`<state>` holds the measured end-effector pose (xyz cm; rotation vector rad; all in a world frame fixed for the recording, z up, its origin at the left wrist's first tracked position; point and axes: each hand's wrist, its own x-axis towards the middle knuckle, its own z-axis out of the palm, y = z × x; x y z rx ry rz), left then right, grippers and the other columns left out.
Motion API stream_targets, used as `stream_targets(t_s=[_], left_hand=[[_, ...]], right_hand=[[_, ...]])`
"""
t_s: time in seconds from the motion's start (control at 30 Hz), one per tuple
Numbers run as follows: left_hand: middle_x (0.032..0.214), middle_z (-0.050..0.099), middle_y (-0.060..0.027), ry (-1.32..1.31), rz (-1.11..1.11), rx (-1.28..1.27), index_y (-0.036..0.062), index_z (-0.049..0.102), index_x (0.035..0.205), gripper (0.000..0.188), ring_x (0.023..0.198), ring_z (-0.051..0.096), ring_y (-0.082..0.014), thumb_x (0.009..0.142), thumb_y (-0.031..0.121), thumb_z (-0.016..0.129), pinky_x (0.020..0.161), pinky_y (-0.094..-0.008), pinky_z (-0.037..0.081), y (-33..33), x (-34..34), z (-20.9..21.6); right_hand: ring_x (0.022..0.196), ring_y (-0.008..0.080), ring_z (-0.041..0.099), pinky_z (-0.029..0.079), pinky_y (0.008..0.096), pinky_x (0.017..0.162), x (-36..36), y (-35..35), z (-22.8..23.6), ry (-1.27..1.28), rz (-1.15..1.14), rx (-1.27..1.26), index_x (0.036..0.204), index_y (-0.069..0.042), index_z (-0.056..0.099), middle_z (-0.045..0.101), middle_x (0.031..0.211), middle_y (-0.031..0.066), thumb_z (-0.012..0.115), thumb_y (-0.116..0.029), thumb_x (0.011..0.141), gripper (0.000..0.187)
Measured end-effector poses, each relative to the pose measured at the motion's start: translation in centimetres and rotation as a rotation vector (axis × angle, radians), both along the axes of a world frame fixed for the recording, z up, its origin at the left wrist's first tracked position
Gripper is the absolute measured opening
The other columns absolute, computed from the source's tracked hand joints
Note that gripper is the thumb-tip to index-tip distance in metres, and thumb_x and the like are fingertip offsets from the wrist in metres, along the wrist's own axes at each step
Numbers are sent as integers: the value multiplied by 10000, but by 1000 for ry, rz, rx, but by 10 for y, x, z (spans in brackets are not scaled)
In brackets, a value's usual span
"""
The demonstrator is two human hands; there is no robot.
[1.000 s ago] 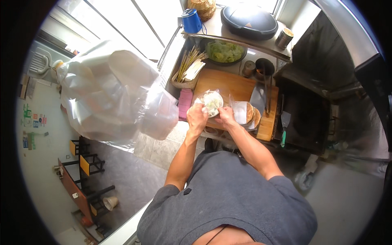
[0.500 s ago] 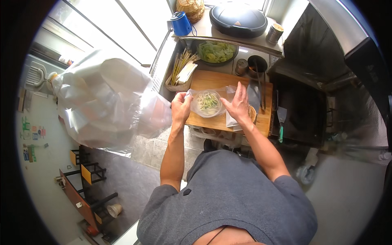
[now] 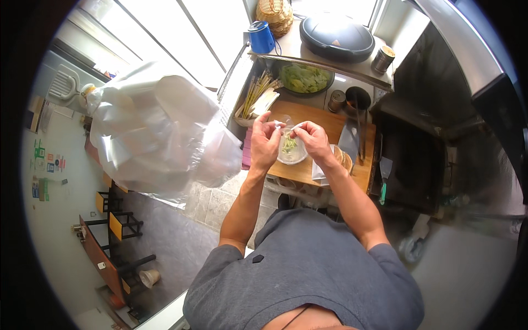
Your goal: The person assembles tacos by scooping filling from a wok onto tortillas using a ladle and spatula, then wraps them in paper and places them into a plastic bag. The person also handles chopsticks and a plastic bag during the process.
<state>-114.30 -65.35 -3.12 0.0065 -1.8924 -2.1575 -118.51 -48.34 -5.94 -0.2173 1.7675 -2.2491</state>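
Right grip [image 3: 317, 143], earlier spread, is now clamped on the clear bag [image 3: 296, 152]; 2 ends are held, left grip [image 3: 266, 144] included.

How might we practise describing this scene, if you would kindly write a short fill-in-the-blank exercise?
Of the left hand and right hand, ____ pinch the clear bag.
The spatula's handle is ____.
The cutting board is made of ____.
The blue container stands ____ of the black lidded appliance.

Missing words: both; green; wood; left.
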Motion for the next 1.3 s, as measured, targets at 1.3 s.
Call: stream_targets(t_s=[1.3], left_hand=[[916, 723, -183, 226, -502, -1223, 35, 753, 925, 156, 910, 702, -395, 891, 117, 626, 792, -490, 567, 29, -74, 46]], right_hand=[[664, 69, 564, 458, 238, 607, -8, 40, -36, -159, -409, 2, 874, -35, 707, 673, 777, -6, 639, -153, 999, 186]])
